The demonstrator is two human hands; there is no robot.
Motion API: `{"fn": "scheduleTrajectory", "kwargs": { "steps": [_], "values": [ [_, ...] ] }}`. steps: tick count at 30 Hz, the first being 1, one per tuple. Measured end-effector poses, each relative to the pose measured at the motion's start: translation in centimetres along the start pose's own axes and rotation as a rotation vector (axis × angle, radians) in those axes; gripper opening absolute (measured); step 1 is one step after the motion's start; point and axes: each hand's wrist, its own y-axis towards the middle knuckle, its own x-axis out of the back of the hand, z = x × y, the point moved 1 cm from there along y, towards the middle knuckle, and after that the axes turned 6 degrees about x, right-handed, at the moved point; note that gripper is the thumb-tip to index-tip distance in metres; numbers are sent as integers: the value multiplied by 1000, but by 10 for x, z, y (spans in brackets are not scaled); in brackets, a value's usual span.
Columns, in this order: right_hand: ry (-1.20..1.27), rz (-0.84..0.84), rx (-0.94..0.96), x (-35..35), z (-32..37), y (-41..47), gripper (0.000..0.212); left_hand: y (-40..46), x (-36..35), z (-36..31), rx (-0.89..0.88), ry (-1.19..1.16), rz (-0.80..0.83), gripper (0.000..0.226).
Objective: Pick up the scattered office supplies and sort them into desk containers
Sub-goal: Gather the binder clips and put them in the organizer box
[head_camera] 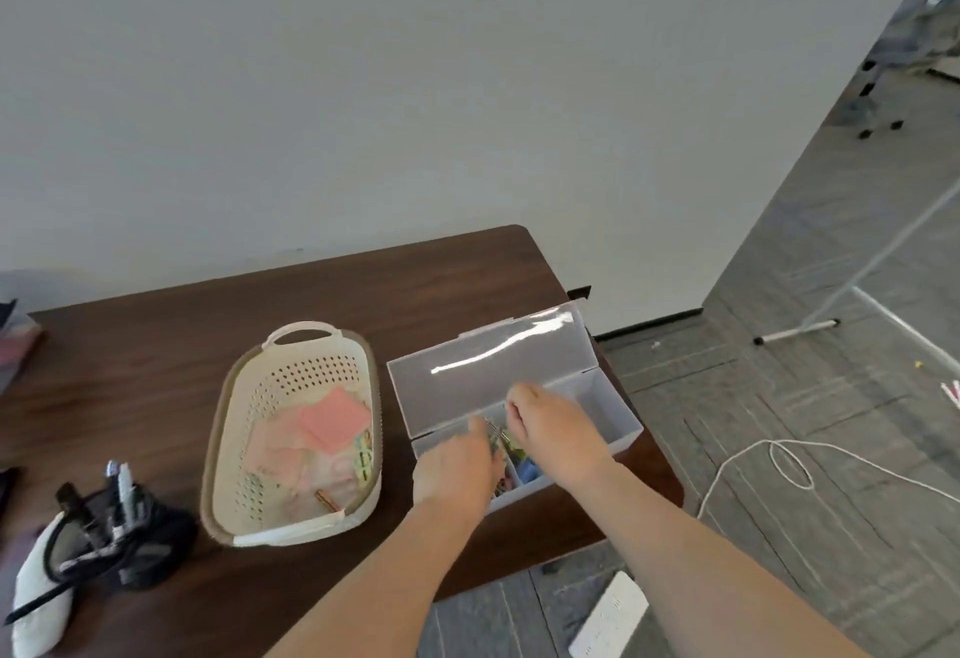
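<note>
Both hands are over the clear plastic compartment box [613, 410] at the lower centre-right of the frame, on the right end of the dark wooden table [156, 361]. The box lid [488, 350] stands open, tilted back toward the wall. The left hand [454, 467] is above the near end of the box, fingers curled toward a thin metallic item [493, 431] that lies between the two hands; motion blur prevents telling what the item is or whether the fingers grip it. The right hand [553, 428] is over the middle of the box, fingers curled downward into a compartment; I cannot tell whether it holds anything. Small coloured supplies [524, 467], yellow and blue among them, lie in the near compartments. The far right compartment shows only its bare floor.

Left of the box sits a cream perforated basket [228, 454] holding pink sticky notes [335, 418] and other paper pieces. At the lower left of the frame a black mesh pen holder [140, 538] lies tipped with pens [122, 488] in it, beside a white object [36, 600].
</note>
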Motion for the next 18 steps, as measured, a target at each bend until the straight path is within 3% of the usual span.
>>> {"fn": "scheduleTrajectory", "kwargs": {
  "steps": [4,7,12,18],
  "values": [
    [47,38,61,-10,-18,7,17,12,-14,0,-12,-4,-13,26],
    [111,45,73,-17,-26,6,31,12,-18,1,-42,-3,-37,38],
    [241,24,9,-4,-31,1,32,3,-6,-2,-86,-5,-93,28],
    [323,-150,-183,14,-31,-23,31,-16,4,-21,-271,-41,-64,22]
  ]
}}
